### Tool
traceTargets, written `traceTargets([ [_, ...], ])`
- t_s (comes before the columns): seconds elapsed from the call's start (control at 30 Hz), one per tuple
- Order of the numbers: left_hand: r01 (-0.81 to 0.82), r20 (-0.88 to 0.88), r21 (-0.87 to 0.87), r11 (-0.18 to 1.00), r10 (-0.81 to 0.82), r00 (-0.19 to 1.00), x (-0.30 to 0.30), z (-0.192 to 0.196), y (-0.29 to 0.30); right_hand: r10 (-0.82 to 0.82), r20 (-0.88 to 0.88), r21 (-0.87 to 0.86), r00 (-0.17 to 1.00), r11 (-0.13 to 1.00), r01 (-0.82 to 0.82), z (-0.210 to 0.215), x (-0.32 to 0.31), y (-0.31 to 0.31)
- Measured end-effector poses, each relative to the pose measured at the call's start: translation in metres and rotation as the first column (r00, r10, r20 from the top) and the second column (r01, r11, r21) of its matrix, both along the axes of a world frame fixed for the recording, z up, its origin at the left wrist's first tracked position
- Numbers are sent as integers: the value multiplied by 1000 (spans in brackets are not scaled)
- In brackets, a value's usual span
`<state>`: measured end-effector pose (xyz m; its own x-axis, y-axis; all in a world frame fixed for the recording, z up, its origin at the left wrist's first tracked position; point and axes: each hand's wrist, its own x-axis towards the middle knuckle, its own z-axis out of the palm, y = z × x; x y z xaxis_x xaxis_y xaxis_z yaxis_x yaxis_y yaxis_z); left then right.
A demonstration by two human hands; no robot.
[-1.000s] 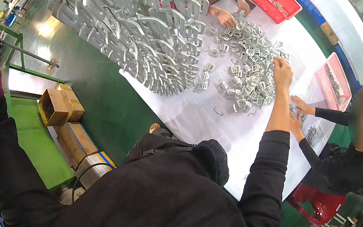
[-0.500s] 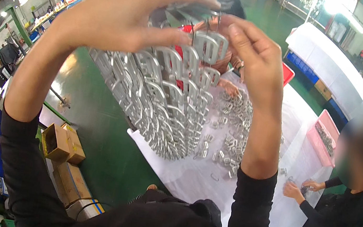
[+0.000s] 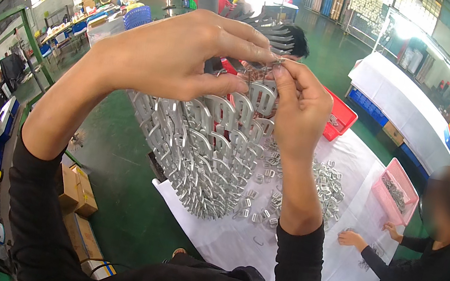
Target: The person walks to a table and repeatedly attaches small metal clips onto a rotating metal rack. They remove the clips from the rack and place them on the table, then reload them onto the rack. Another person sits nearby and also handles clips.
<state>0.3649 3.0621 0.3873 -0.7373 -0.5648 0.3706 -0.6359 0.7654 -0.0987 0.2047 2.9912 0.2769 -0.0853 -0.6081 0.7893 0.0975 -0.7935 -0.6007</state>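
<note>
Silver slotted metal buckles (image 3: 214,150) hang close together in many tiers on a rack in front of me. My left hand (image 3: 185,58) reaches in over the rack's top from the left. Its thumb and fingers are apart, with the fingertips at the small metal piece (image 3: 278,61) by my right fingers. My right hand (image 3: 301,109) pinches that piece between thumb and forefinger, just above the uppermost buckles. What lies behind my left palm is hidden. Dark curved blade-like parts (image 3: 277,32) fan out behind my fingers.
Loose buckles (image 3: 325,185) lie heaped on the white-covered table (image 3: 219,239). A pink bin (image 3: 399,192) and a red tray (image 3: 340,116) hold more. A co-worker (image 3: 423,247) sits at the right, hands on the table. Cardboard boxes (image 3: 86,194) stand on the floor at left.
My hands have come closer together, and the right fingers now meet the left fingertips over the rack. The view has tilted up. The co-worker's hands have moved apart.
</note>
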Motion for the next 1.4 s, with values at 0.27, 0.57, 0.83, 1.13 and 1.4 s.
traceTargets([
  [0.27,-64,30,-100,993,67,997,4,-1,3,-58,9,104,998,993,56,-3,-49,-1],
  [0.57,-282,-10,-118,952,283,959,-2,-8,-3,-590,-335,243,735,699,672,-111,-192,-65],
  [0.83,-182,32,3,983,182,983,7,7,11,-456,-743,80,490,667,741,-213,-158,-78],
  [1.13,-21,13,-13,1000,21,1000,10,0,6,347,-171,198,922,929,-312,16,-22,1],
  [1.4,-12,-40,-42,999,10,999,11,-4,6,113,-213,140,971,987,-84,18,-6,6],
])
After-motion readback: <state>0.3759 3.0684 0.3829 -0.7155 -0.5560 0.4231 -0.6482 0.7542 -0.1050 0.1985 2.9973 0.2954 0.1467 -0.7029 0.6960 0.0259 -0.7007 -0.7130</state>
